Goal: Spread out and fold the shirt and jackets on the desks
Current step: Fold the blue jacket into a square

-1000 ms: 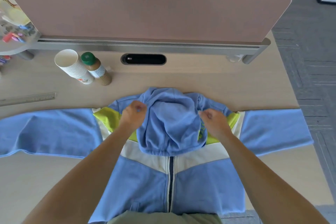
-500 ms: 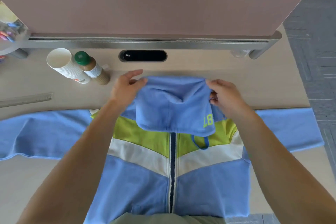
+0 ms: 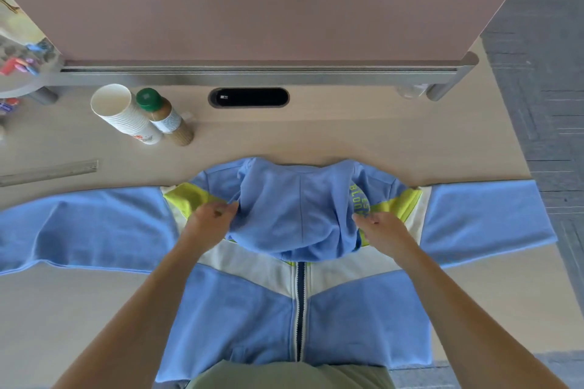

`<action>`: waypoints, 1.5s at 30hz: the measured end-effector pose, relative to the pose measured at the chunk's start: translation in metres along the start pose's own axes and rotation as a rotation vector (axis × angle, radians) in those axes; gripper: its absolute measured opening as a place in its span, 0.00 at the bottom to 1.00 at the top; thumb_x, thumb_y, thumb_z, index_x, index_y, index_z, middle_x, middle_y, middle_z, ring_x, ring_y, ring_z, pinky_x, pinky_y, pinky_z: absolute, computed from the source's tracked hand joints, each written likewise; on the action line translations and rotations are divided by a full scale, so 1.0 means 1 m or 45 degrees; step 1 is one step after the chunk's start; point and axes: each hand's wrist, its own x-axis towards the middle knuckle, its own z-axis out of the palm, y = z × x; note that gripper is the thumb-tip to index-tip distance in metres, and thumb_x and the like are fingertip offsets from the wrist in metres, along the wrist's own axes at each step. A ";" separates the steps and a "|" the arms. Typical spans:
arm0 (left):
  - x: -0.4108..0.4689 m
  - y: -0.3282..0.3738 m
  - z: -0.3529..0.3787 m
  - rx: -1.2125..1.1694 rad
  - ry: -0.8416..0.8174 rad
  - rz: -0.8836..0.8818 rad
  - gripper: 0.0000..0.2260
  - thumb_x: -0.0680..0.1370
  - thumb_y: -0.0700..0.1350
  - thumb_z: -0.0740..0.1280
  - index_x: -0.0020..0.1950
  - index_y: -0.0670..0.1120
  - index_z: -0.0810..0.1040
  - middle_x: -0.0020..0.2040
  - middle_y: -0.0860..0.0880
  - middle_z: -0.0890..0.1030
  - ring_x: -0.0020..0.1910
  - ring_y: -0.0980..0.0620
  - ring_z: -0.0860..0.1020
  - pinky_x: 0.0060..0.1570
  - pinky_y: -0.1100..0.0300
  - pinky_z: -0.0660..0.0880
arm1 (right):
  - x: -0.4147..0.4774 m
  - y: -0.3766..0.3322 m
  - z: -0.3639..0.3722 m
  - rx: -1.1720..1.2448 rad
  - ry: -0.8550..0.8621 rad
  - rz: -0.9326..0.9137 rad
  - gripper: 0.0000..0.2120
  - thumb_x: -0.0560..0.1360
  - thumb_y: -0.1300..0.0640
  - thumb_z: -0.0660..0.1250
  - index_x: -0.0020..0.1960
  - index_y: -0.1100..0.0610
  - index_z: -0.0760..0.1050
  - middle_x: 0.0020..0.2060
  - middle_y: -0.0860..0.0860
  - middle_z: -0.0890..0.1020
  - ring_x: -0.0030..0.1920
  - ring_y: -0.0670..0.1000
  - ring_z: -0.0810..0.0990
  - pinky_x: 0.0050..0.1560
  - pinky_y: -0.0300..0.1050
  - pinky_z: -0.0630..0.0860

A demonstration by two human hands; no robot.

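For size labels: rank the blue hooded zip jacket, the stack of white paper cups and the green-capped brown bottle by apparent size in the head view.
1. Blue hooded zip jacket: largest by far.
2-3. Stack of white paper cups and green-capped brown bottle: side by side, too alike to rank.
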 end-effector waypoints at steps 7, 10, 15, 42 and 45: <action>0.002 0.006 0.026 -0.427 -0.054 -0.305 0.16 0.74 0.55 0.73 0.48 0.42 0.80 0.40 0.44 0.83 0.38 0.44 0.82 0.39 0.47 0.84 | 0.006 -0.029 0.025 0.377 0.051 0.252 0.18 0.72 0.44 0.72 0.36 0.58 0.74 0.26 0.53 0.76 0.29 0.55 0.77 0.31 0.45 0.74; 0.003 0.023 0.024 -0.971 0.090 -0.262 0.10 0.76 0.49 0.73 0.47 0.44 0.79 0.43 0.44 0.80 0.41 0.46 0.79 0.43 0.50 0.81 | 0.015 -0.042 0.020 0.388 0.095 0.107 0.12 0.72 0.56 0.69 0.33 0.57 0.70 0.28 0.54 0.72 0.33 0.54 0.73 0.36 0.47 0.70; 0.005 0.033 0.001 -2.137 -0.010 -0.223 0.11 0.82 0.47 0.64 0.59 0.42 0.78 0.50 0.46 0.86 0.49 0.52 0.85 0.50 0.57 0.80 | 0.015 -0.050 -0.017 1.739 -0.082 0.052 0.10 0.71 0.62 0.66 0.52 0.60 0.76 0.44 0.56 0.80 0.45 0.53 0.78 0.44 0.44 0.74; -0.001 -0.006 0.037 -1.287 0.026 -0.699 0.21 0.76 0.63 0.69 0.55 0.45 0.78 0.49 0.47 0.83 0.48 0.44 0.83 0.52 0.44 0.81 | 0.003 -0.015 0.016 1.471 -0.101 0.290 0.18 0.76 0.45 0.71 0.60 0.56 0.80 0.50 0.53 0.86 0.52 0.54 0.85 0.52 0.53 0.81; 0.001 -0.010 0.036 -1.311 -0.003 -0.558 0.16 0.78 0.57 0.70 0.57 0.46 0.81 0.54 0.46 0.85 0.52 0.47 0.83 0.52 0.50 0.81 | 0.002 -0.014 0.018 1.288 -0.112 0.290 0.17 0.76 0.54 0.72 0.62 0.61 0.79 0.54 0.56 0.86 0.53 0.57 0.85 0.55 0.54 0.81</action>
